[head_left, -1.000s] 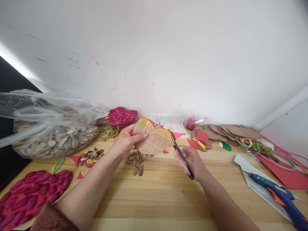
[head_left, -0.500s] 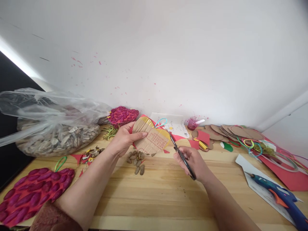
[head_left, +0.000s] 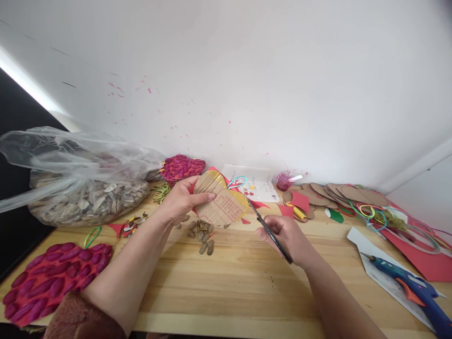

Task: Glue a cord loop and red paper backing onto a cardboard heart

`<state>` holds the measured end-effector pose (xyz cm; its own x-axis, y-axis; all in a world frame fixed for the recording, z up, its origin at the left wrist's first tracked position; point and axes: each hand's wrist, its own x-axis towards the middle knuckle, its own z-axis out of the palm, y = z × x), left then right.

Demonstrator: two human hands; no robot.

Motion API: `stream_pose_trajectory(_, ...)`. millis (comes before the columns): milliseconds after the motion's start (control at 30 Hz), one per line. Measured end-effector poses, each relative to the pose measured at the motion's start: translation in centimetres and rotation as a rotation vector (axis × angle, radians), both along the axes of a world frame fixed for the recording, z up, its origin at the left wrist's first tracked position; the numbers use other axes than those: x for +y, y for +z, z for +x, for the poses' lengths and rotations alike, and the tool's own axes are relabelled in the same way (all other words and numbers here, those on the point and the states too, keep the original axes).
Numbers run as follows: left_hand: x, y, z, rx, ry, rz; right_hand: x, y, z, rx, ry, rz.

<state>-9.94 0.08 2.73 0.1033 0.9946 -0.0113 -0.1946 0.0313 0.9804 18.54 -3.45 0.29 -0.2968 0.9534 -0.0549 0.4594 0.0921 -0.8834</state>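
Note:
My left hand (head_left: pixel 187 200) pinches a heart-shaped cardboard piece (head_left: pixel 226 205) with its thumb on the front. Yellowish tape covers the cardboard, red paper shows behind its edges, and a light-blue loop (head_left: pixel 237 181) rises from the notch. In my right hand (head_left: pixel 286 238) is a pair of dark scissors (head_left: pixel 268 230), its blades pointing up and left at the heart's right edge. How far the blades are apart is hard to see. Below the heart, several peanuts (head_left: pixel 204 233) lie on the wooden table. Red paper scraps (head_left: pixel 246 221) lie close to the blades.
A clear bag of shells (head_left: pixel 92 202) and a magenta-covered heart (head_left: pixel 56 278) occupy the left. Another magenta heart (head_left: pixel 181 168) stands by the wall. Cardboard shapes (head_left: pixel 339 193) lie back right. A blue glue gun (head_left: pixel 406 282) rests on white paper (head_left: pixel 356 238) at right.
The view has shifted slightly. The red paper beside the scissor blades now shows as a narrower, pointed piece. Both hands keep their hold on the heart and the scissors.

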Motion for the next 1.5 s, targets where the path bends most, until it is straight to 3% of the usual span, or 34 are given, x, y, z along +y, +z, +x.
stream_pose_trajectory(633, 0.6, -0.7, -1.1, 0.054, -0.063, 0.008, -0.3, 0.3, -0.3, -0.023, -0.038, -0.05)
stream_pose_trajectory(767, 0.5, -0.6, -1.0, 0.068, -0.063, 0.014, 0.5, -0.6, -0.2, 0.139, -0.075, -0.099)
stream_pose_trajectory(867, 0.0, -0.6, -0.1, 0.092, -0.086, 0.014, 0.6, -0.9, -0.6, 0.283, -0.103, -0.133)
stream_pose_trajectory(1033, -1.0, -1.2, 2.2, 0.071, -0.235, -0.022, 0.0, -0.9, -1.8, 0.36, -0.156, -0.138)
stream_pose_trajectory(1267, -1.9, -2.4, 4.2, -0.281, -0.183, -0.098, 0.0, -1.6, -2.0, 0.527, -0.369, -0.02)
stream_pose_trajectory(1400, -3.0, -3.9, 6.1, -0.235, -0.245, -0.193, 0.0, -1.5, -2.2, 0.562, -0.392, -0.007)
stream_pose_trajectory(1500, -3.3, -4.4, 6.9, -0.188, -0.218, -0.191, 0.1, -1.1, -2.3, 0.55, -0.421, -0.009)
